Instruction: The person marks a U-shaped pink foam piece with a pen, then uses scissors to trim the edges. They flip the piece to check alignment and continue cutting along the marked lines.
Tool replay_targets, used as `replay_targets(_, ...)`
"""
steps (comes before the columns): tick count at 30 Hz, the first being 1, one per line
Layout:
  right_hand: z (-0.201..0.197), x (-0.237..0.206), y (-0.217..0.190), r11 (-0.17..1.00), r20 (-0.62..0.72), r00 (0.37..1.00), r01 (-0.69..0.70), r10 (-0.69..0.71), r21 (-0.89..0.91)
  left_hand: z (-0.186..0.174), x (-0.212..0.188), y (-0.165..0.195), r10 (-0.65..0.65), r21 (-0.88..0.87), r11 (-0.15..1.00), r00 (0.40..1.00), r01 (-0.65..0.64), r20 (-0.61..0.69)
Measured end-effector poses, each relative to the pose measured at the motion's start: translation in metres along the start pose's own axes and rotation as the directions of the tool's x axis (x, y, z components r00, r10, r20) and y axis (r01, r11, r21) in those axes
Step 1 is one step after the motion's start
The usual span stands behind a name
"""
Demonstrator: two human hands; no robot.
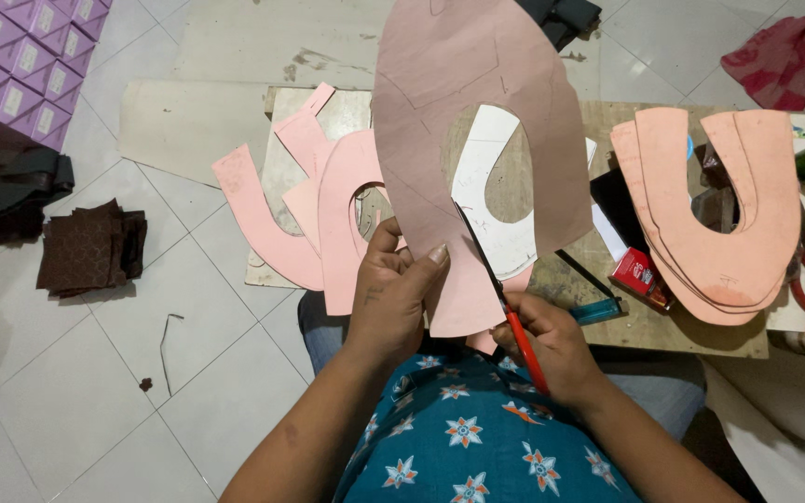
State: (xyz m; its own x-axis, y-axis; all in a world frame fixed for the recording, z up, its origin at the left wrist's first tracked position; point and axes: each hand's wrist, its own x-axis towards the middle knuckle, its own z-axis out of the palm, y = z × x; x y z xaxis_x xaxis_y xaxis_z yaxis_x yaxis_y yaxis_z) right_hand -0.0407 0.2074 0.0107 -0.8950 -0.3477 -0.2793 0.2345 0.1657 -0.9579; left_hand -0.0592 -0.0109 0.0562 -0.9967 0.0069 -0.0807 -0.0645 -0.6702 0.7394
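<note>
Head view looks down on a person seated at a low wooden board point(645, 321). Left hand point(398, 289) pinches the lower edge of a large brownish-pink cut-out sheet point(421, 121), thumb in front and fingers behind, holding it upright before the camera. A paler pink piece point(463, 303) lies against the sheet's lower part, just above both hands. Right hand point(547, 345) is closed around a red-handled blade point(505, 298), whose dark tip rests on the sheet near the edge of its oval opening. Beyond the left hand lie several pink curved pieces point(277, 228) on the board. To the right of the right hand sit a blue lighter point(598, 310), a small red box point(635, 272) and a stack of orange-pink U-shaped pieces point(701, 214). Far left of the hands, on the tiled floor, is a pile of dark brown squares point(86, 247).
</note>
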Motion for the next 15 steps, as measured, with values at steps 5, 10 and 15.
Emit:
replay_targets(5, 0.0009, -0.0008, 0.0009, 1.000, -0.009, 1.000, 0.007, -0.007, 0.001, 0.0018, 0.0003, -0.0002, -0.005, -0.001, 1.000, 1.000, 0.005, 0.000)
replay_targets(10, 0.0000, 0.0022, 0.0055, 0.992, 0.060, 0.990, 0.128, -0.127, -0.008, 0.0033, -0.0007, 0.0033, 0.009, 0.048, 0.999, 1.000, -0.008, -0.007)
replay_targets(15, -0.0001, 0.0004, 0.0083, 0.995, 0.066, 0.995, 0.063, -0.069, 0.079, 0.0030, -0.0019, 0.0086, 0.023, 0.139, 0.990, 0.999, -0.017, -0.040)
